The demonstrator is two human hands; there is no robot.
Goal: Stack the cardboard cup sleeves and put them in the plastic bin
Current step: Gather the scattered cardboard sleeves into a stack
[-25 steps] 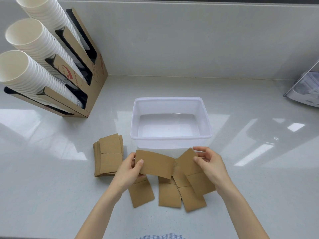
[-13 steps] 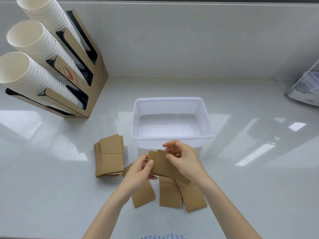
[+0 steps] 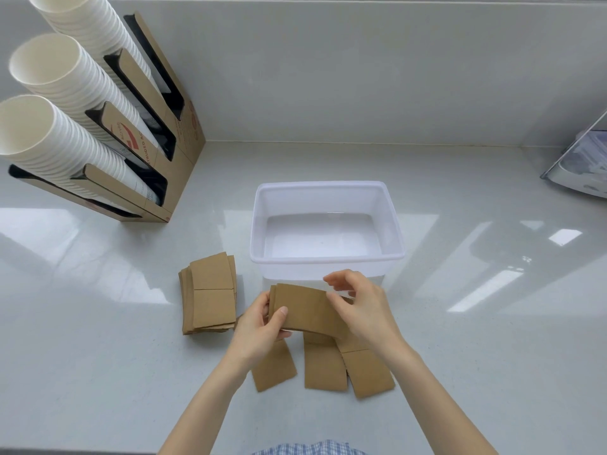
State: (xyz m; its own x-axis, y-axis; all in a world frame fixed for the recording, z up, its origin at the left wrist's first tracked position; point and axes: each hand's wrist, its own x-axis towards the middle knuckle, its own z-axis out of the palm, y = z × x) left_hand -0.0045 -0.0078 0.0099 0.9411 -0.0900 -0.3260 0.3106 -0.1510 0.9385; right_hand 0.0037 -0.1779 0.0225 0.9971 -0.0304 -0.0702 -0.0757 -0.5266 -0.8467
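we pinch 2 sleeves [image 3: 303, 308] between left hand [image 3: 259, 326] and right hand [image 3: 363, 310], squaring edges; the bin [image 3: 326, 257] sits at 12 o'clock.

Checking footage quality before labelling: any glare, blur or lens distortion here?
Head view: bright window-like glare patches on the glossy counter; wide-angle bending at the edges, stretching the cups; slight motion blur on the right hand fingertips; sleeves and bin stay sharp.
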